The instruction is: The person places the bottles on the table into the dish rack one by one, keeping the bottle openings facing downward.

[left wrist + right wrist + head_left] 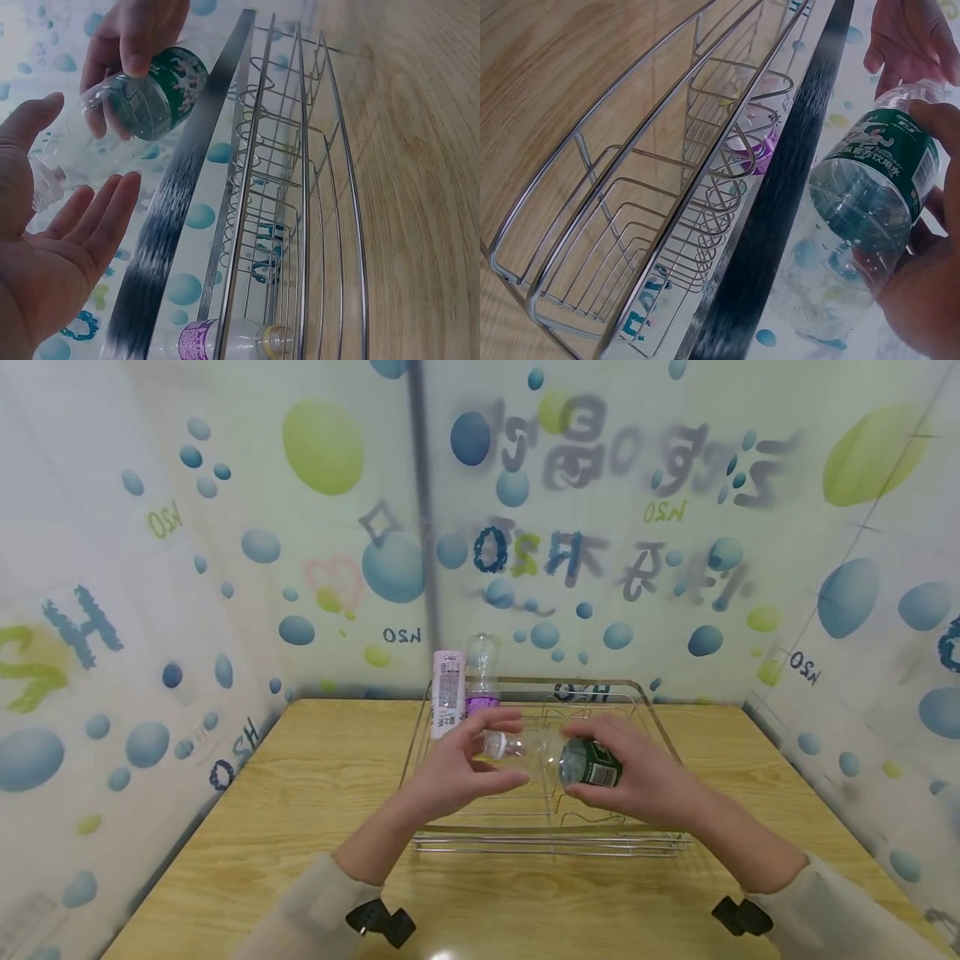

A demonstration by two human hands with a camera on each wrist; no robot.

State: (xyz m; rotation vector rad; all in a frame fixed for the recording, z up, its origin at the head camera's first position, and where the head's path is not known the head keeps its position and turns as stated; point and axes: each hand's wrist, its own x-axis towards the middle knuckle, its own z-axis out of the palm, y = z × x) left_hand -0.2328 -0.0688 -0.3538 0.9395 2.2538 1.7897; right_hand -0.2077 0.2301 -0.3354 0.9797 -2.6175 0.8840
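A clear plastic bottle with a green label (600,765) lies sideways above the wire rack (551,842). My right hand (643,770) grips it around the labelled part, and its neck points left. My left hand (467,767) has its fingers and thumb spread around the neck end. In the left wrist view, the bottle's neck (49,184) is beside the left palm; whether it touches I cannot tell. At the rack's back left stand a clear bottle with a purple label (482,681), cap downward, and a pink-and-white package (448,689).
The metal rack stands on a wood-grain table (337,768), its flat rim (780,187) close under both hands. Looped wire dividers (705,217) line its inside. A curtain (600,568) printed with blue and green dots surrounds the table's back and sides.
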